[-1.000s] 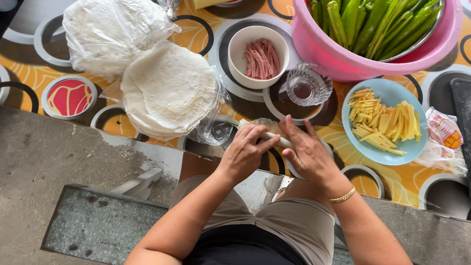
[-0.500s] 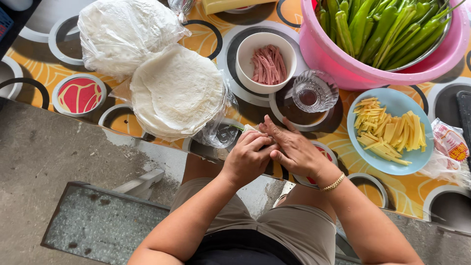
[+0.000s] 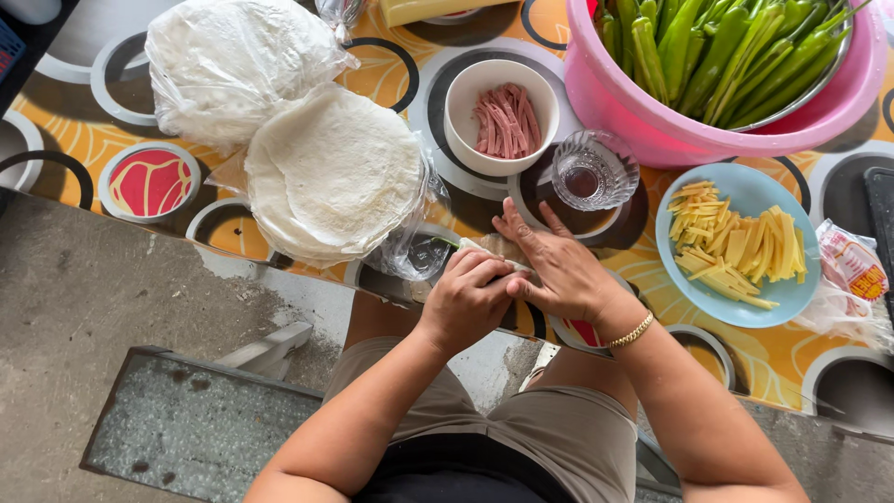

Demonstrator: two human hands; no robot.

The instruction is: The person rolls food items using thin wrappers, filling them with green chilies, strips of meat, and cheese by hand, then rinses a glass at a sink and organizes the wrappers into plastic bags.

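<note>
Both hands work together at the table's near edge on a thin white wrapper roll (image 3: 484, 250) with a green tip showing at its left end. My left hand (image 3: 470, 296) is curled over the roll and grips it. My right hand (image 3: 557, 270), with a gold bracelet on the wrist, lies flat on the roll's right part, fingers spread and pressing down. Just left of the hands lies a round stack of white wrappers (image 3: 331, 172) on clear plastic.
A white bowl of pink meat strips (image 3: 503, 102), a small glass dish of water (image 3: 593, 172), a blue plate of yellow sticks (image 3: 740, 247), a pink basin of green peppers (image 3: 736, 65), and a bagged wrapper stack (image 3: 237, 61) stand on the patterned orange tablecloth (image 3: 149, 182).
My hands have drawn closer together over the roll; the left hand has curled tighter around it and the right has shifted onto it. The view moved slightly.
</note>
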